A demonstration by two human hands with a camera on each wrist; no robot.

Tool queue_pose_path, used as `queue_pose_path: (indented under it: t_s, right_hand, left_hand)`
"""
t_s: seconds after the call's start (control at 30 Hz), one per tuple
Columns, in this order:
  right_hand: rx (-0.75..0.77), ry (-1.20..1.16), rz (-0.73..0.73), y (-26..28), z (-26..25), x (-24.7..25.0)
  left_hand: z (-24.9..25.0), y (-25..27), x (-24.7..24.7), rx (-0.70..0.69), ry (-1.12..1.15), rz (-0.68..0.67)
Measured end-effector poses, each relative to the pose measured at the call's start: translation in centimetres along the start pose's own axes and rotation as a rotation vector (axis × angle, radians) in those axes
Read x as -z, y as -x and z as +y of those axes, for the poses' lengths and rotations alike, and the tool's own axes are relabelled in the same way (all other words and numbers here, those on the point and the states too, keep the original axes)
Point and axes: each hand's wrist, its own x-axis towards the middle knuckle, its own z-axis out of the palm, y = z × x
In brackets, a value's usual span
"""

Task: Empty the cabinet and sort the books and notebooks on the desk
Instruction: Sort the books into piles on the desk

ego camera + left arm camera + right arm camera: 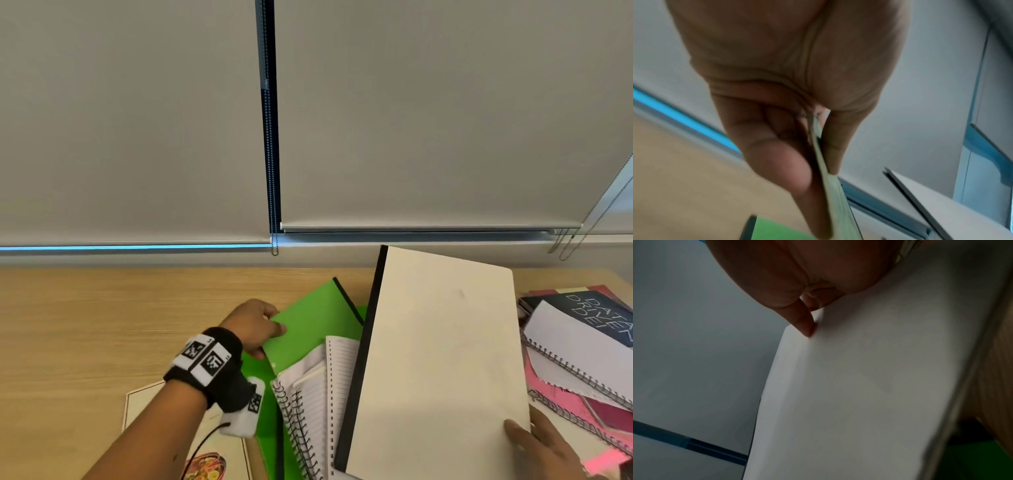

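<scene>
On the wooden desk (pixel 85 308) sorting is midway: left hand (pixel 251 327) pinches a thin green notebook (pixel 315 318), right hand (pixel 544 448) grips a large cream black-spined book (pixel 435 359); spiral notebooks (pixel 308 404) lie unsorted between them.

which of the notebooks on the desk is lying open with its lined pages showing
The spiral notebook in the middle pile, between the green notebook pinched by the left hand and the cream notebook held by the right hand. Both of those are closed.
</scene>
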Motion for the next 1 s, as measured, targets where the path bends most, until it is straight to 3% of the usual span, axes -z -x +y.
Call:
queue_pose_path:
  t_s: [0.17, 0.37, 0.5, 0.63, 0.73, 0.87, 1.0]
  right_hand:
    - [-0.044, 0.043, 0.03, 0.4, -1.0, -0.1]
    - [-0.038, 0.046, -0.022, 1.1, -2.3, -1.1]
    - [0.024, 0.053, -0.103, 0.8, -3.0, -2.9]
    - [0.056, 0.018, -0.139, 0.7, -3.0, -6.3]
    - [0.045, 0.049, -0.187, 1.1, -1.9, -9.5]
    - [-0.056, -0.006, -0.256, 2.6, 0.3, -14.7]
    - [-0.078, -0.24, -0.32, 4.9, 0.1, -18.6]
  left_hand:
    - [0.5, 2.3, 5.1, -0.095, 0.033, 0.188]
    - [-1.2, 7.7, 14.4, -0.248, 0.126, 0.612]
    - [-4.1, 11.6, 19.6, -0.332, 0.454, 0.798]
    - [-9.1, 13.1, 20.4, -0.344, 1.0, 0.796]
    - [-10.4, 14.8, 17.6, -0.488, 1.112, 0.7]
    - [-7.6, 16.9, 8.0, -0.402, 1.257, 0.463]
    - [-7.6, 15.5, -0.2, -0.137, 1.297, 0.348]
